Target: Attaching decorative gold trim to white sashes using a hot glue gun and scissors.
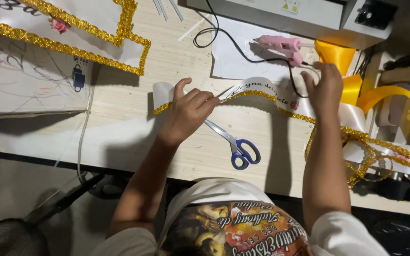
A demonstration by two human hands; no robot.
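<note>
A white ribbon sash (252,87) with a gold glitter trim (262,96) along its near edge and dark script on it lies across the wooden table (119,137). My left hand (188,111) presses down on the sash's left part, fingers curled over it. My right hand (323,87) rests on the sash's right part, next to a pink glue gun (283,47). Blue-handled scissors (236,144) lie on the table just below my left hand, blades pointing toward it.
A black cord (228,42) runs from the glue gun across a white sheet. Yellow ribbon (390,102) and more gold-trimmed sash pile up at the right. White boards edged in gold glitter (72,28) lie at the top left. A grey machine (300,14) stands at the back.
</note>
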